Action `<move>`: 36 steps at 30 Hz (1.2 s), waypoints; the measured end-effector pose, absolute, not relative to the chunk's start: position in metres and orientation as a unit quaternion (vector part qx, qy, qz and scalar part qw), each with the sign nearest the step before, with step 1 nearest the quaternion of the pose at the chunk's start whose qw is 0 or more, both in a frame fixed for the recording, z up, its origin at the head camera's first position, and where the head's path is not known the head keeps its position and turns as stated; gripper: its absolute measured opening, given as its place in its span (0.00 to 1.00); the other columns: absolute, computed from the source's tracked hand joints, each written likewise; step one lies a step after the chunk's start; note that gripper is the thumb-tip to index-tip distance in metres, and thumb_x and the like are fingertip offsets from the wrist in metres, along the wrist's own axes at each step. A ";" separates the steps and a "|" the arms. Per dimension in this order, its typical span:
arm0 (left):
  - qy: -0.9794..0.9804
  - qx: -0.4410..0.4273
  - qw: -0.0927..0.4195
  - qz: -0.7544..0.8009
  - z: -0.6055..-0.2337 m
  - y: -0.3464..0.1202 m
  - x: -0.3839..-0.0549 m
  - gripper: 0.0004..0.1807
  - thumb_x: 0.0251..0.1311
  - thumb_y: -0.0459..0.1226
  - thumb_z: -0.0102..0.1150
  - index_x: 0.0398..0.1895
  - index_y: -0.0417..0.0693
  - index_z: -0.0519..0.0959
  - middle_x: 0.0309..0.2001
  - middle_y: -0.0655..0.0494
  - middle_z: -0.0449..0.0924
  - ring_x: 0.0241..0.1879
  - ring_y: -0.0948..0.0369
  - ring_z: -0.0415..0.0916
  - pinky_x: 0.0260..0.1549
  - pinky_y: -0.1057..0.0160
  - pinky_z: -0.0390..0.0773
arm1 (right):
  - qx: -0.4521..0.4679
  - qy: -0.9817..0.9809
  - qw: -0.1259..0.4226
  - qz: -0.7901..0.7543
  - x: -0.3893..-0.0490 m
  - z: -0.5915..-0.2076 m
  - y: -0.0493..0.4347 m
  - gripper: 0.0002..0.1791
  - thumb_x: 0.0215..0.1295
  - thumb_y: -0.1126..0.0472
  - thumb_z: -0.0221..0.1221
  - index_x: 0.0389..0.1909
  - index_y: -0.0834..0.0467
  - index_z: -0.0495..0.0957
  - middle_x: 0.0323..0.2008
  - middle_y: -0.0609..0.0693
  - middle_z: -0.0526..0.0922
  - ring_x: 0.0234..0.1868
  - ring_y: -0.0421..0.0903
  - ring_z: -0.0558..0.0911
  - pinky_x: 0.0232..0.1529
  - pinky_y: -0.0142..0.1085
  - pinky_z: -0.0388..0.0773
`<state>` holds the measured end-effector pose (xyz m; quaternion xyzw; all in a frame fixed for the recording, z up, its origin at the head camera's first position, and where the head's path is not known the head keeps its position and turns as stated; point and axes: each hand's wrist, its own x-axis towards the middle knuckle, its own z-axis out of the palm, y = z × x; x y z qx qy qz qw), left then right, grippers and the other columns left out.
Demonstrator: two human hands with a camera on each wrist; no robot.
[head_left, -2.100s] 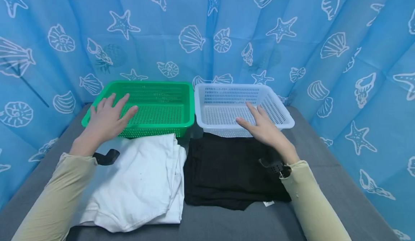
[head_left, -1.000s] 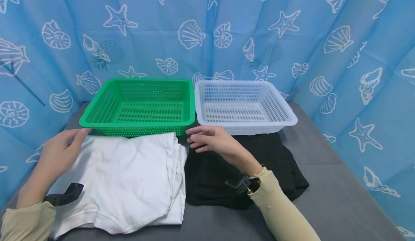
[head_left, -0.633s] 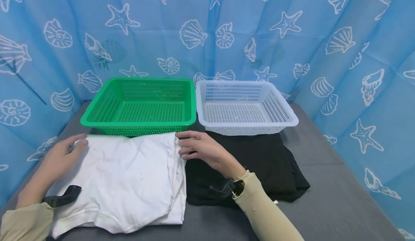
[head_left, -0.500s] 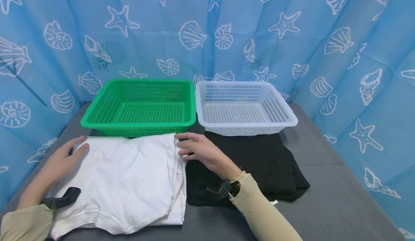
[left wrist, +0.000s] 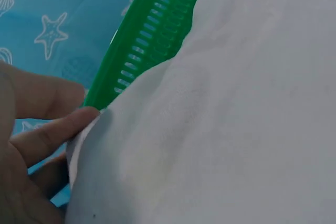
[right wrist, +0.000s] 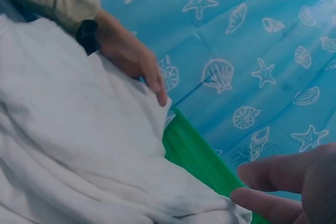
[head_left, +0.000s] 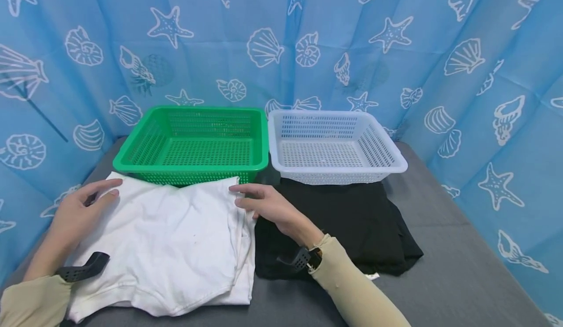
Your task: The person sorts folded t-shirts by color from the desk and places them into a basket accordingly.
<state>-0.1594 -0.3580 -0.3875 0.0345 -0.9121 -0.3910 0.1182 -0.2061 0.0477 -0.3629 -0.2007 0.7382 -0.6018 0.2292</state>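
Observation:
A folded white garment (head_left: 167, 239) lies at the left front, its far edge against the green basket (head_left: 191, 168). My left hand (head_left: 81, 214) pinches its far left corner, with fingers on both sides of the cloth in the left wrist view. At the far right corner my right hand (head_left: 274, 207) pinches the folded layers; its fingertips (right wrist: 247, 195) show right at that corner in the right wrist view. A folded black garment (head_left: 334, 229) with a small white tag lies to the right, partly under my right forearm.
Right of the green basket stands a white basket (head_left: 336, 174), close beside it; both have nothing inside. A blue curtain (head_left: 281, 48) with shells and starfish hangs behind and along both sides. Grey cloth (head_left: 462, 268) covers the table.
Both hands came back from above the baskets to the white garment's far corners, the right crossing leftward over the black one. The garment's far left corner has since risen slightly.

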 end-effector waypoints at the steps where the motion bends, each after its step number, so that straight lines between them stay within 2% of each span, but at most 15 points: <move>1: -0.911 0.037 0.121 -0.393 -0.388 -0.358 -0.159 0.27 0.72 0.51 0.51 0.69 0.48 0.72 0.69 0.35 0.62 0.69 0.42 0.55 0.63 0.52 0.58 | -0.207 0.748 0.217 -0.593 -0.205 -0.363 0.047 0.20 0.70 0.55 0.60 0.62 0.47 0.78 0.58 0.41 0.76 0.53 0.45 0.75 0.49 0.41 0.74; 5: -0.908 0.036 0.125 -0.399 -0.388 -0.359 -0.157 0.27 0.72 0.50 0.52 0.69 0.48 0.71 0.69 0.35 0.61 0.69 0.47 0.55 0.60 0.59 0.58 | -0.220 0.756 0.193 -0.585 -0.201 -0.365 0.043 0.20 0.70 0.55 0.61 0.62 0.46 0.78 0.60 0.40 0.75 0.58 0.41 0.75 0.59 0.45 0.70; 6: -0.908 0.033 0.118 -0.401 -0.387 -0.359 -0.157 0.28 0.72 0.50 0.52 0.69 0.47 0.70 0.70 0.35 0.60 0.71 0.45 0.51 0.64 0.54 0.56 | -0.221 0.752 0.193 -0.590 -0.200 -0.365 0.042 0.20 0.70 0.55 0.61 0.62 0.47 0.78 0.60 0.41 0.76 0.57 0.41 0.76 0.59 0.45 0.70; 10: -0.911 0.013 0.075 -0.406 -0.386 -0.360 -0.158 0.32 0.72 0.51 0.52 0.71 0.43 0.66 0.71 0.34 0.57 0.69 0.42 0.52 0.61 0.48 0.59 | -0.227 0.752 0.184 -0.591 -0.198 -0.369 0.040 0.22 0.70 0.55 0.61 0.63 0.49 0.77 0.62 0.43 0.74 0.56 0.43 0.77 0.54 0.43 0.74; 11: -0.910 0.009 0.060 -0.410 -0.386 -0.360 -0.158 0.33 0.72 0.52 0.52 0.72 0.42 0.65 0.71 0.33 0.55 0.70 0.39 0.49 0.61 0.41 0.57 | -0.228 0.755 0.180 -0.588 -0.197 -0.370 0.039 0.22 0.70 0.55 0.60 0.64 0.50 0.76 0.63 0.43 0.72 0.58 0.44 0.76 0.53 0.42 0.74; 15: -0.905 0.014 0.041 -0.422 -0.385 -0.358 -0.159 0.34 0.72 0.54 0.51 0.73 0.43 0.64 0.72 0.32 0.51 0.71 0.35 0.42 0.60 0.33 0.51 | -0.228 0.771 0.160 -0.573 -0.196 -0.372 0.037 0.23 0.70 0.56 0.60 0.66 0.50 0.75 0.68 0.44 0.67 0.63 0.47 0.72 0.55 0.41 0.73; 16: -0.904 0.016 0.047 -0.425 -0.385 -0.358 -0.158 0.34 0.72 0.53 0.50 0.72 0.43 0.65 0.72 0.33 0.53 0.72 0.37 0.43 0.61 0.34 0.51 | -0.226 0.774 0.156 -0.570 -0.196 -0.372 0.036 0.23 0.71 0.56 0.60 0.66 0.51 0.74 0.68 0.44 0.67 0.63 0.48 0.71 0.56 0.41 0.73; 18: -0.900 0.022 0.065 -0.430 -0.384 -0.357 -0.157 0.32 0.72 0.53 0.50 0.72 0.46 0.67 0.72 0.38 0.56 0.73 0.44 0.43 0.66 0.49 0.53 | -0.224 0.781 0.143 -0.565 -0.197 -0.373 0.036 0.24 0.71 0.56 0.59 0.66 0.52 0.74 0.69 0.45 0.65 0.63 0.49 0.72 0.55 0.41 0.74; 21: -0.887 0.009 0.092 -0.452 -0.383 -0.358 -0.156 0.28 0.73 0.50 0.51 0.70 0.47 0.70 0.70 0.54 0.64 0.73 0.60 0.46 0.59 0.74 0.56 | -0.227 0.788 0.130 -0.558 -0.198 -0.373 0.037 0.24 0.71 0.55 0.59 0.67 0.51 0.73 0.70 0.47 0.64 0.59 0.48 0.72 0.51 0.39 0.75; 24: -0.869 -0.018 0.082 -0.488 -0.382 -0.361 -0.155 0.27 0.74 0.46 0.51 0.70 0.44 0.69 0.67 0.64 0.67 0.72 0.67 0.46 0.53 0.82 0.55 | -0.234 0.781 0.136 -0.563 -0.201 -0.372 0.041 0.24 0.71 0.55 0.58 0.67 0.48 0.73 0.61 0.51 0.71 0.46 0.47 0.73 0.42 0.38 0.74; 27: -0.858 -0.024 0.014 -0.512 -0.379 -0.364 -0.155 0.31 0.74 0.47 0.50 0.75 0.45 0.60 0.74 0.55 0.57 0.75 0.57 0.37 0.69 0.59 0.50 | -0.236 0.768 0.155 -0.575 -0.204 -0.372 0.044 0.23 0.71 0.54 0.59 0.66 0.46 0.74 0.48 0.54 0.75 0.37 0.48 0.71 0.37 0.40 0.70; 29: -0.866 -0.019 -0.038 -0.498 -0.377 -0.365 -0.155 0.34 0.74 0.51 0.49 0.77 0.49 0.57 0.76 0.46 0.48 0.75 0.46 0.32 0.66 0.39 0.47 | -0.232 0.759 0.177 -0.582 -0.206 -0.372 0.045 0.23 0.71 0.54 0.59 0.66 0.44 0.74 0.43 0.55 0.76 0.35 0.48 0.71 0.40 0.41 0.71; 31: -0.874 -0.018 -0.075 -0.480 -0.375 -0.366 -0.155 0.35 0.73 0.53 0.49 0.78 0.52 0.56 0.76 0.40 0.43 0.73 0.39 0.31 0.57 0.27 0.47 | -0.224 0.751 0.199 -0.589 -0.207 -0.372 0.045 0.24 0.70 0.53 0.60 0.67 0.43 0.73 0.43 0.53 0.77 0.37 0.50 0.72 0.43 0.42 0.72; 33: -0.881 -0.023 -0.087 -0.464 -0.374 -0.366 -0.156 0.35 0.72 0.54 0.50 0.77 0.53 0.58 0.76 0.39 0.45 0.73 0.37 0.33 0.56 0.27 0.49 | -0.217 0.744 0.218 -0.593 -0.208 -0.372 0.045 0.25 0.70 0.53 0.60 0.67 0.42 0.73 0.48 0.51 0.77 0.39 0.51 0.73 0.46 0.42 0.72; 36: -0.892 -0.027 -0.069 -0.446 -0.375 -0.366 -0.155 0.34 0.70 0.54 0.52 0.76 0.53 0.61 0.75 0.38 0.48 0.72 0.37 0.37 0.56 0.30 0.52 | -0.219 0.744 0.220 -0.592 -0.207 -0.372 0.043 0.25 0.70 0.54 0.60 0.67 0.44 0.73 0.64 0.45 0.70 0.48 0.49 0.72 0.51 0.43 0.71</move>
